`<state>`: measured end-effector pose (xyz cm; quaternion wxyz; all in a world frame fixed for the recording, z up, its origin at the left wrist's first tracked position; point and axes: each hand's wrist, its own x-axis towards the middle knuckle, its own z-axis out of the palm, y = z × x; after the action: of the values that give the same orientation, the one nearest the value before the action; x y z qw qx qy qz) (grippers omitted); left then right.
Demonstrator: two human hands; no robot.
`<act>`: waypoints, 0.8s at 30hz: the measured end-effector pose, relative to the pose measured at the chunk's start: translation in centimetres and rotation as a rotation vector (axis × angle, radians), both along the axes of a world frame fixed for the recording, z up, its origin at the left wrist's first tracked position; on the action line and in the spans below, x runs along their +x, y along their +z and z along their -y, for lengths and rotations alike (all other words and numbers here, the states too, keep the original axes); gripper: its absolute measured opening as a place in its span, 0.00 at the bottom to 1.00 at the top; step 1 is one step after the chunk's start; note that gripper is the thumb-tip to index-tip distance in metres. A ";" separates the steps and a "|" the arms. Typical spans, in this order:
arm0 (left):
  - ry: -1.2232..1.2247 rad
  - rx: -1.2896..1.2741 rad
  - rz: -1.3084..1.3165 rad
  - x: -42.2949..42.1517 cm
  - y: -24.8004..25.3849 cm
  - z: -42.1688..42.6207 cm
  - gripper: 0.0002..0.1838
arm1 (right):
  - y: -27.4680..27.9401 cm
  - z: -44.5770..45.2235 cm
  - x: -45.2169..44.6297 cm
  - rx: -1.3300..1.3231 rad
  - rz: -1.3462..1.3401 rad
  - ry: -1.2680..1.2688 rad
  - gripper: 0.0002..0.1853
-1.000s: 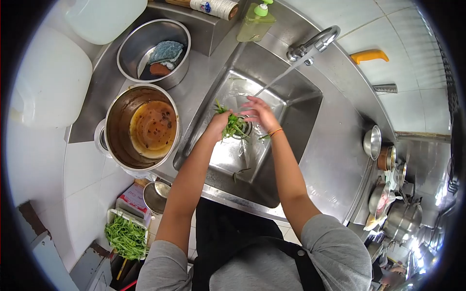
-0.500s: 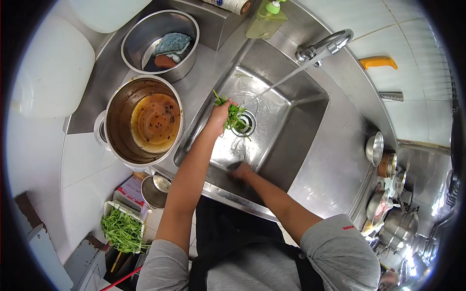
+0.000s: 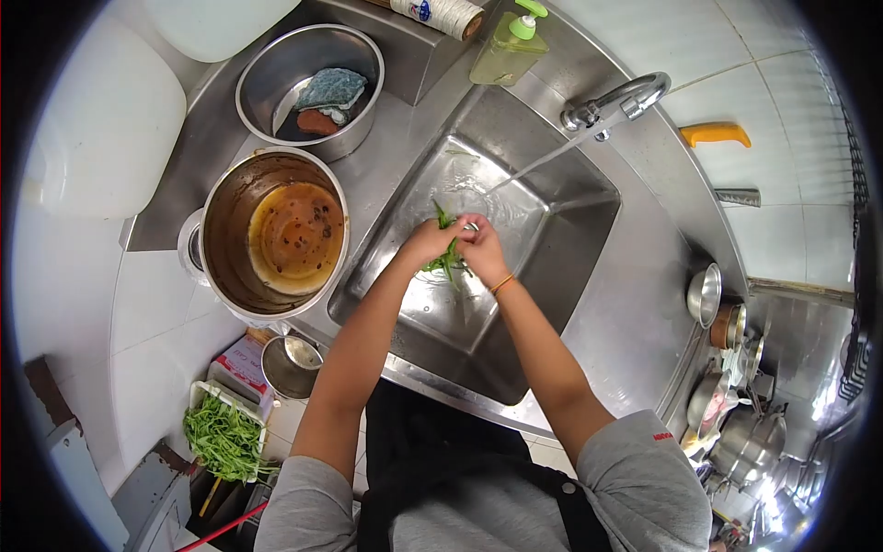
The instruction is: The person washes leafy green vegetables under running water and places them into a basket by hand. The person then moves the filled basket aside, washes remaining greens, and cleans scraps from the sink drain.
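Note:
My left hand (image 3: 426, 243) is closed around a small bunch of leafy greens (image 3: 447, 261), held above the sink (image 3: 552, 285). Leaves stick out beyond the fingers and hang below them. Close against it, my right hand (image 3: 484, 250) has its fingers curled in at the same bunch, with an orange band at the wrist. The fingertips overlap, so part of the bunch is hidden. Water runs from the faucet (image 3: 635, 97) into the far part of the sink, beyond both hands.
Left of the sink stand a stained pot (image 3: 210, 241) and a steel pot (image 3: 244, 92) holding a cloth and a sponge. A soap bottle (image 3: 504, 53) is at the back. More greens (image 3: 221, 437) fill a basket at lower left. Steel bowls (image 3: 705, 296) sit at right.
My right hand has come up from the near side of the sink to meet my left hand at the greens. The left hand has shifted slightly nearer to me, still holding them.

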<state>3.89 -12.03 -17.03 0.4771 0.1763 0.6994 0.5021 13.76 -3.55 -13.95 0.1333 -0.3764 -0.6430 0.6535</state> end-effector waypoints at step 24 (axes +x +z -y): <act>0.186 -0.187 -0.307 -1.8 2.2 0.4 0.16 | -7.4 -6.6 -1.4 -0.203 0.318 0.258 0.05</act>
<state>2.04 -12.39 -14.87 0.3307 0.1404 0.8209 0.4439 12.38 3.03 -21.33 -0.0931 -0.4008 -0.6296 0.6591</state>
